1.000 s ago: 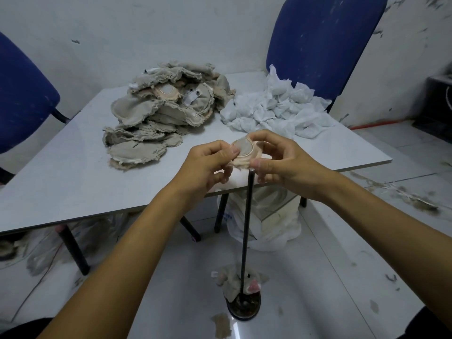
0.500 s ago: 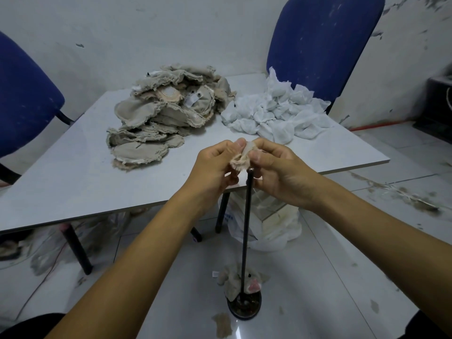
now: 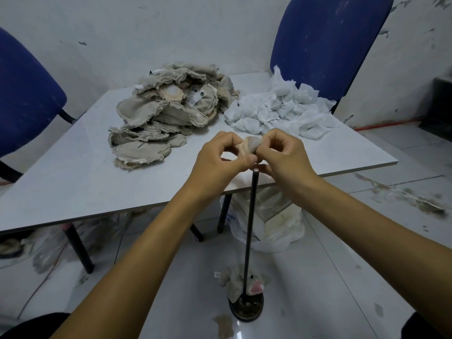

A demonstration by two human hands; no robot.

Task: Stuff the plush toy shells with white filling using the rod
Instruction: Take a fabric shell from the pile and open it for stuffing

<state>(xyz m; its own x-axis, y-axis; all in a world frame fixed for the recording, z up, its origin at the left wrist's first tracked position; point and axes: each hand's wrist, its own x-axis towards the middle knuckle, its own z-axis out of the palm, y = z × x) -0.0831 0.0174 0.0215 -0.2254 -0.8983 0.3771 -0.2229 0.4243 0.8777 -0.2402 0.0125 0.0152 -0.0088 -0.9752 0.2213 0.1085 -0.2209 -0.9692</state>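
Both hands meet just above the top of the rod [image 3: 252,231]. The left hand [image 3: 217,162] has its fingers curled, thumb and forefinger pinching one side of a small beige plush shell [image 3: 249,146]. The right hand [image 3: 285,155] pinches the other side, its fingers curled tightly round the fabric. Neither hand is spread; both are narrow, closed on the shell.

The shell is bunched between the fingertips, directly over the rod tip, close to it; contact cannot be told. Judgement: the two-sided pinch serves to hold the shell's opening apart and line it up with the tip, so the shell can be drawn down over the rod. No filling is visible in either hand.

The rod stands upright from a round dark base [image 3: 247,309] on the floor, which frees both hands for the fabric. A small plush toy [image 3: 234,281] lies against the rod at the base.

Beyond the hands, on the grey table [image 3: 73,182], a heap of flat beige shells [image 3: 159,118] lies to the left and a pile of white filling [image 3: 281,111] to the right, the two just beside each other, both within reach. Many shells look unstuffed; the task appears early.

Under the table sits a white plastic bag [image 3: 276,223]. Blue chairs [image 3: 325,40] flank the table.
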